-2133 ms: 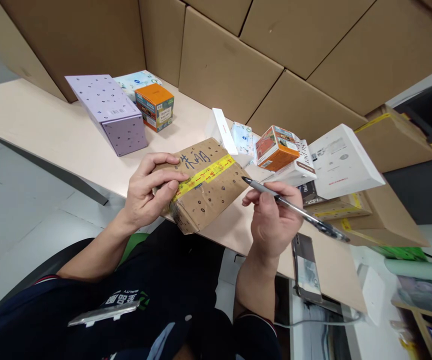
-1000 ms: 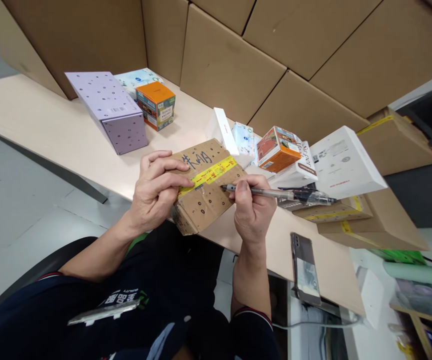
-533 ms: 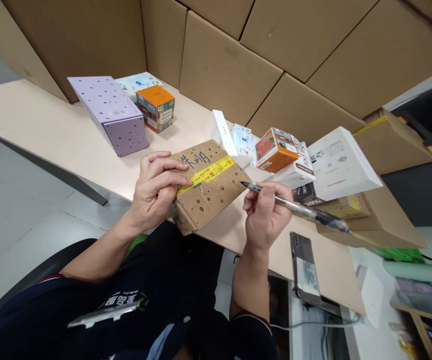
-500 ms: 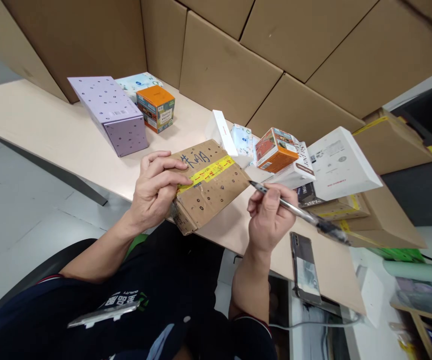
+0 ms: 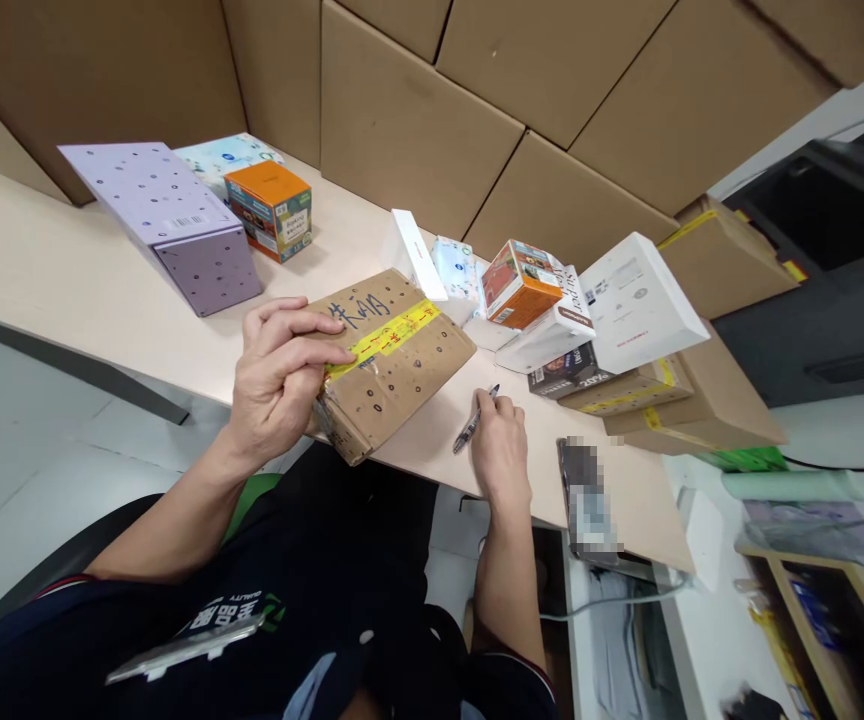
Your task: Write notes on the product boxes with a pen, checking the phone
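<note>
My left hand (image 5: 276, 375) is closed on the left end of a small brown cardboard box (image 5: 413, 365), fingers on top. The box is tilted above the table's near edge. Yellow tape with red print runs across it, beside dark handwriting and scattered small ring marks. My right hand (image 5: 501, 445) is low at the tabletop, its fingers curled against a dark marker pen (image 5: 469, 430). The pen slants along the left side of that hand, at or on the table. My right thumb is mostly hidden.
On the table (image 5: 432, 455), a purple box (image 5: 203, 270) and an orange box (image 5: 271, 210) stand left. White boxes (image 5: 642, 305), another orange box (image 5: 518, 285) and cardboard boxes (image 5: 709, 390) crowd the right. A phone (image 5: 589, 495) lies near the right edge. Large cartons (image 5: 417, 130) wall the back.
My right hand has lowered from beside the box to the tabletop, bringing the pen down with it. My left hand still holds the box. The view has shifted right.
</note>
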A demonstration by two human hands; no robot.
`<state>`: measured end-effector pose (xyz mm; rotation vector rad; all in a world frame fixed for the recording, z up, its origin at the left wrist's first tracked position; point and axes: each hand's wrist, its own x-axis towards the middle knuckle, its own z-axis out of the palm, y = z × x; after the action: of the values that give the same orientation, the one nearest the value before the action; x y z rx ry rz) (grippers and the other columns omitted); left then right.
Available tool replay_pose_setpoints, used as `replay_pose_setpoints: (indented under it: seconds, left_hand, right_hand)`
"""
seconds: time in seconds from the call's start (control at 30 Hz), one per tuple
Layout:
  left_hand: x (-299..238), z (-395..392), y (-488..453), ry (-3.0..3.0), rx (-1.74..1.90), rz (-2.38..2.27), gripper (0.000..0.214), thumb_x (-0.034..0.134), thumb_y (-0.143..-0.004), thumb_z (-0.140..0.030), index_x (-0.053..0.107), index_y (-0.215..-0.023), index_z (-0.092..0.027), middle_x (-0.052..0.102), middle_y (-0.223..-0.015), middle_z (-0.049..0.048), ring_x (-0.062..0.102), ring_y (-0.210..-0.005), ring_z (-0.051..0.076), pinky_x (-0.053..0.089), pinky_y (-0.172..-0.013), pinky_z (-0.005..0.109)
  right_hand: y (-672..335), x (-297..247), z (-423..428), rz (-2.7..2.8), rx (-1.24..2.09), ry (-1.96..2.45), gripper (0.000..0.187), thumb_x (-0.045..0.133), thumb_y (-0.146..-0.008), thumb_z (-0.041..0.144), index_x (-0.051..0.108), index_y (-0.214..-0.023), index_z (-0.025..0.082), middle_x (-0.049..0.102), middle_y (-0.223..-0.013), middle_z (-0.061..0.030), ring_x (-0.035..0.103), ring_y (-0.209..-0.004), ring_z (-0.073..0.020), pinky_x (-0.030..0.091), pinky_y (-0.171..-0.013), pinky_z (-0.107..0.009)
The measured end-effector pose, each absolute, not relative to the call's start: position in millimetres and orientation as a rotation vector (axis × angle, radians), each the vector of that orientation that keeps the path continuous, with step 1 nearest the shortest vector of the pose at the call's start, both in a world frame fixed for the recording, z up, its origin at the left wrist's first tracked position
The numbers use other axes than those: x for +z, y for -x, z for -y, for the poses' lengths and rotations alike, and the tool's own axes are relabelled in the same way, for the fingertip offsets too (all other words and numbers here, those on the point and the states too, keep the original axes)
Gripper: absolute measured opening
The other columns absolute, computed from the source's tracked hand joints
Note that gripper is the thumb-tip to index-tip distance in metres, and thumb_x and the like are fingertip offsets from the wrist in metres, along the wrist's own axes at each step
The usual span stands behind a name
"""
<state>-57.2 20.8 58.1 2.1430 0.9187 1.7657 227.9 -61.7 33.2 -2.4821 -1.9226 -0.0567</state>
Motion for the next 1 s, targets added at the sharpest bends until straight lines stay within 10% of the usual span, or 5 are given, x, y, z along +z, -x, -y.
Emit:
replay_pose_setpoints:
  seconds: [0.2,0.4,0.8,1.0]
  left_hand:
    - [62,-21,58,-2.166,1.796,-0.874,0.026,0.052,-0.102,-0.029,0.075,-0.093,-0.033,0.075,-0.108,-0.0011,0.065,-0.108,0.022,0.048,-0.108,0.051]
    - [56,-22,57,-2.126,1.818,-0.869,0.026,0.052,-0.103,-0.030,0.076,-0.096,-0.037,0.074,-0.111,-0.0019,0.064,-0.110,0.023,0.046,-0.111,0.054]
    - [57,-23,54,-2.143,1.844,-0.886,0.025,0.052,-0.100,-0.028,0.075,-0.091,-0.033,0.075,-0.108,-0.0014,0.065,-0.108,0.023,0.047,-0.109,0.053]
    - [57,-23,55,-2.175,1.836,-0.901,0.026,0.050,-0.097,-0.022,0.074,-0.091,-0.031,0.075,-0.107,-0.0017,0.065,-0.107,0.021,0.049,-0.109,0.051]
  right_hand:
    - [-265,35,106,1.676,-0.184,2.453,0.054,0.042,-0.100,0.034,0.051,-0.150,0.014,0.063,-0.119,-0.0208,0.056,-0.109,-0.0332,0.043,-0.100,-0.049]
    - [-333,38,184,0.935,0.093,2.881,0.104,0.056,-0.079,0.080,0.034,-0.161,0.021,0.042,-0.158,-0.0272,0.041,-0.141,-0.0517,0.036,-0.108,-0.067]
    - [-341,21,187,1.097,0.090,2.654,0.101,0.056,-0.075,0.072,0.049,-0.151,0.004,0.068,-0.126,-0.0273,0.061,-0.118,-0.0421,0.044,-0.106,-0.056]
    - [-309,25,193,1.177,0.208,2.364,0.094,0.069,-0.073,0.065,0.052,-0.150,0.014,0.067,-0.134,-0.0219,0.060,-0.125,-0.0397,0.044,-0.110,-0.059]
